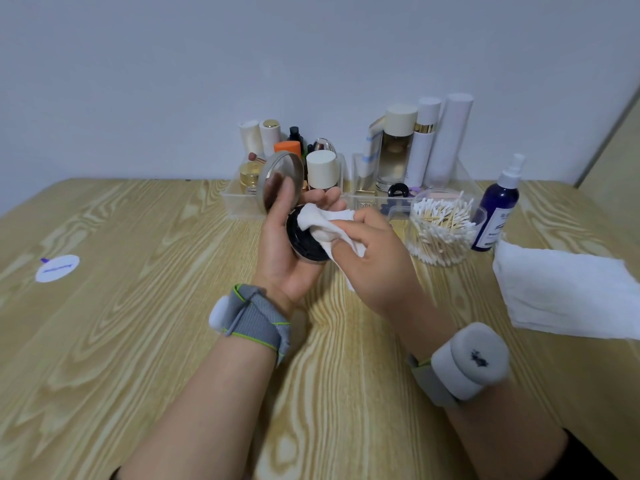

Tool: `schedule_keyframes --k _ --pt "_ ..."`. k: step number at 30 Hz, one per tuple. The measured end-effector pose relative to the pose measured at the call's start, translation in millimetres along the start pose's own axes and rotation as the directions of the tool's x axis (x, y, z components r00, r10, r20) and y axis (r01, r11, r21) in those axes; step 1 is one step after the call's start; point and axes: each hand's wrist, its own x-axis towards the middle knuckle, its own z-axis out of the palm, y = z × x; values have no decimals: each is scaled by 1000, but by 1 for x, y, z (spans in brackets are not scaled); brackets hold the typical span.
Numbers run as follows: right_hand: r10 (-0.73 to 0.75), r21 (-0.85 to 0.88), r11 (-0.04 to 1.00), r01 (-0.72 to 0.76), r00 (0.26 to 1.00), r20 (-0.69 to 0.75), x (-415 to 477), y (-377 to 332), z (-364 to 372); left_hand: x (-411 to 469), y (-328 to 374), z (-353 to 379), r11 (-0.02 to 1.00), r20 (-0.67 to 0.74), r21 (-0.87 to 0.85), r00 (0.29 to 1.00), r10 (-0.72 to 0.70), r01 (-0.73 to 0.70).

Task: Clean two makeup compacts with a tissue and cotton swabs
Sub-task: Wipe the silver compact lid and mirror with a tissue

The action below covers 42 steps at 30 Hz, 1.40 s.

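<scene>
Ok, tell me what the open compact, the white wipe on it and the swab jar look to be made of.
Compact: probably hard plastic, glossy black base, silvery rim round a mirrored lid that shows reflections.
Tissue: soft matte paper or thin cloth; it crumples in loose folds.
Jar: clear plastic or glass, cannot tell which; the swabs show through its wall.

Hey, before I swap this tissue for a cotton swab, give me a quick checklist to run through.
1. The compact is open, mirrored lid up: ok.
2. The left hand grips the compact: ok.
3. The right hand holds the tissue inside the compact: ok.
4. The cotton swab jar stands open beside the right hand: ok.
5. Inside wiped clean: cannot tell, the tissue covers it.
6. A spare folded tissue lies further right: ok.
</scene>
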Motion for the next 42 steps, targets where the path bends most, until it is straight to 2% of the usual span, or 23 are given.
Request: schedule_keyframes --k 11,17,22,33,37,40,42 --pt "22 -36 999 -22 1000 12 2 8 -1 2 -2 -4 1000 -32 -7 999 -31 31" --pt "-1 -7 1000 1 1000 31 1 5 0 1 -4 -2 995 -5 87 998 -57 57" --pt "30 -36 999 -28 999 37 2 6 -3 4 -1 -4 997 -32 50 998 -56 57" --pt "-34 66 997 31 998 43 0 9 4 1 -4 -5 987 -36 97 991 -125 128" --pt "-57 9 998 57 998 9 0 11 1 4 -6 -7 986 -19 84 989 -144 145" --pt "-39 -86 996 36 999 -24 0 13 1 2 -7 -5 974 -28 195 993 -115 118" --pt "-31 -154 988 23 998 -46 0 13 2 1 -8 -3 973 -21 211 995 -94 97"
